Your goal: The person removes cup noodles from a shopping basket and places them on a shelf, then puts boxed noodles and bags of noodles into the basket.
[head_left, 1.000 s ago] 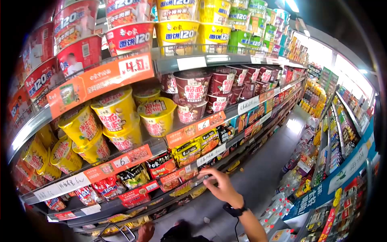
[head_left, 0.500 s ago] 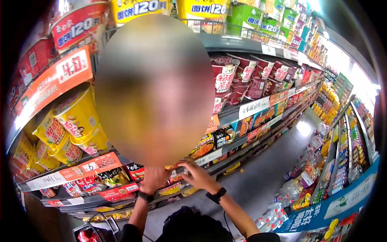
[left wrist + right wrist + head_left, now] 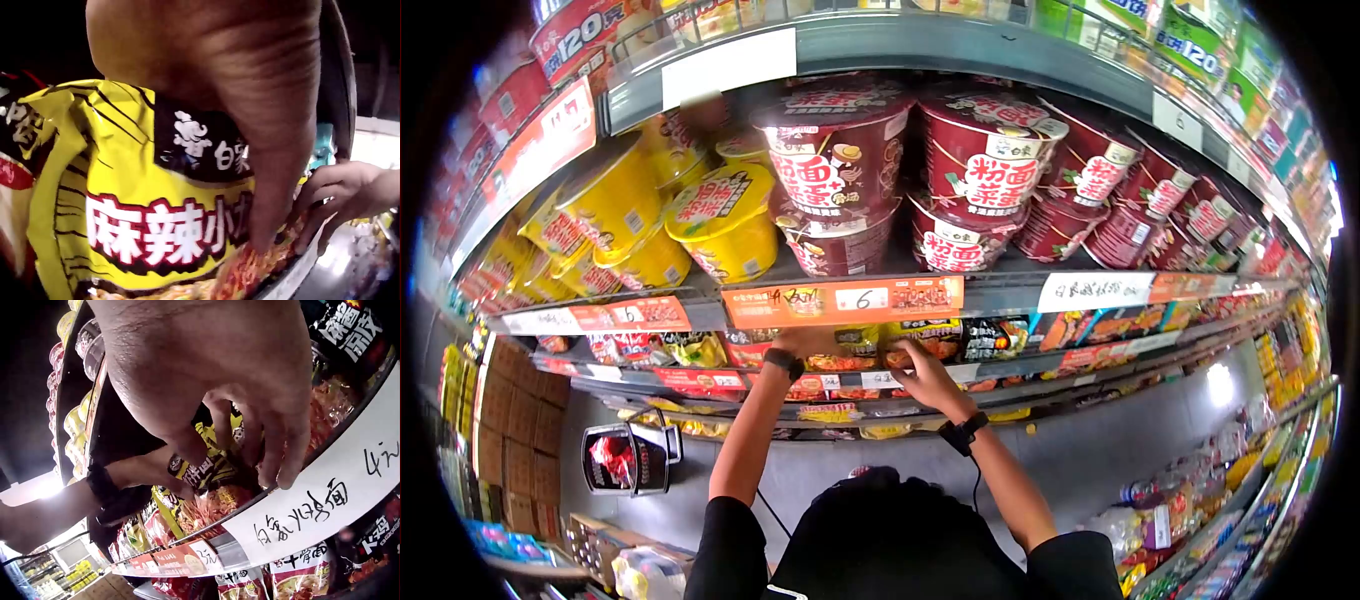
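Observation:
Both hands work at a lower shelf among bagged instant noodles. In the left wrist view, a yellow and black noodle packet point(image 3: 125, 175) stands with its printed front showing. My left hand point(image 3: 805, 343) grips it from above, the thumb down over its front and the other fingers hidden. Close by on the right, my right hand point(image 3: 928, 378) has bent fingers point(image 3: 275, 440) on a yellow and black noodle packet point(image 3: 209, 506) at the shelf lip, in the right wrist view. Past it my left forearm point(image 3: 134, 469) reaches in. A black noodle packet point(image 3: 995, 338) stands to the right.
Above the hands, purple noodle tubs point(image 3: 980, 165) and yellow noodle tubs point(image 3: 725, 220) are stacked. Price labels point(image 3: 845, 300) run along the shelf edges. A black shopping basket point(image 3: 625, 455) with red packets stands on the floor at left. Bottled goods point(image 3: 1190, 490) line the right side.
My left hand has come up from low near the basket to the packets, and my right hand has moved in beside it. The head view has turned, bringing the basket and purple tubs more fully into sight.

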{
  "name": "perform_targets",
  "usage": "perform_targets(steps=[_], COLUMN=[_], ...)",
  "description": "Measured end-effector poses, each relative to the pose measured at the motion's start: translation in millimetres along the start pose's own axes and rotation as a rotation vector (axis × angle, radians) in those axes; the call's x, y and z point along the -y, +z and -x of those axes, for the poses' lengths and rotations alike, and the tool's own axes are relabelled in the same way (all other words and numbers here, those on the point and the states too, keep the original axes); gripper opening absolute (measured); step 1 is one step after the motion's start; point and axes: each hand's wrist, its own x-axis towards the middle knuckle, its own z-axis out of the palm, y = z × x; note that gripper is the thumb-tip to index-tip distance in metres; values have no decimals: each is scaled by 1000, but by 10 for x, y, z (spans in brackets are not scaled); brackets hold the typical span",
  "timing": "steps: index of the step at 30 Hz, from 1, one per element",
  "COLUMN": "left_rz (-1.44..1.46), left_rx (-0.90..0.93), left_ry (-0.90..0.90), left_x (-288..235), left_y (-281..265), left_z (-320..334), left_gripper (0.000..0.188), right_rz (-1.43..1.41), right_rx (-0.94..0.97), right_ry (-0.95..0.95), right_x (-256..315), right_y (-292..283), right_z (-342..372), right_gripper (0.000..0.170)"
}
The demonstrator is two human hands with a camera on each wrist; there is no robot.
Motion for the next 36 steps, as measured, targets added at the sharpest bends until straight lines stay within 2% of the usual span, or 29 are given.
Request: perform_targets(steps=[4, 5, 7, 10, 11, 13, 14, 17, 18, 22, 24, 27, 28, 31, 32, 36], left_rz=[3, 9, 14, -9, -72, -200, -176, -135, -90, -155, -108, -231, -144, -155, -147, -245], left_rx=[14, 17, 25, 11, -32, -124, -200, -261, -167, -76, 16, -132, -44, -19, 0, -190], left_ry=[-81, -102, -136, -173, -148, -98, -16, 53, 6, -20, -55, 30, -13, -121, -123, -51], left_x=[-37, -52, -68, -155, -203, -369, -355, -324, -354, -471, -416, -381, -394, -595, -591, -571], left_y=[35, 70, 197, 235, 223, 101, 100, 63, -1, -107, -67, 39, 10, -4, 16, 264], left_z=[21, 24, 34, 58, 87, 136, 167, 213, 218, 224, 181, 215, 195, 275, 277, 370], left_gripper=[83, 83, 82, 80, 81, 83, 85, 85, 86, 82, 82, 81, 84, 87, 89, 90], right_rz=[-139, -120, -75, -60, -34, -42, -6, 56, 48, 26, 31, -67, -120, 36, 22, -97], right_rx=[27, -29, -99, -95, -161, -155, -171, -203, -199, -134, -158, -85, -44, -126, -159, -142], right_ry=[104, -3, -52, 9, -24, 41, 14, -34, -23, 54, 6, 50, 88, -84, -59, 56], right_x=[-249, -298, -398, -418, -392, -337, -350, -406, -350, -262, -261, -211, -177, -254, -280, -259], right_y=[56, 93, 155, 160, 175, 178, 184, 211, 182, 135, 148, 142, 157, 298, 350, 324], right_z=[-54, -53, -66, -89, -105, -99, -107, -114, -88, -19, -4, 24, 45, 57, 55, -34], right_gripper=[52, 53, 50, 46, 41, 40, 40, 39, 39, 43, 46, 51, 53, 50, 52, 59])
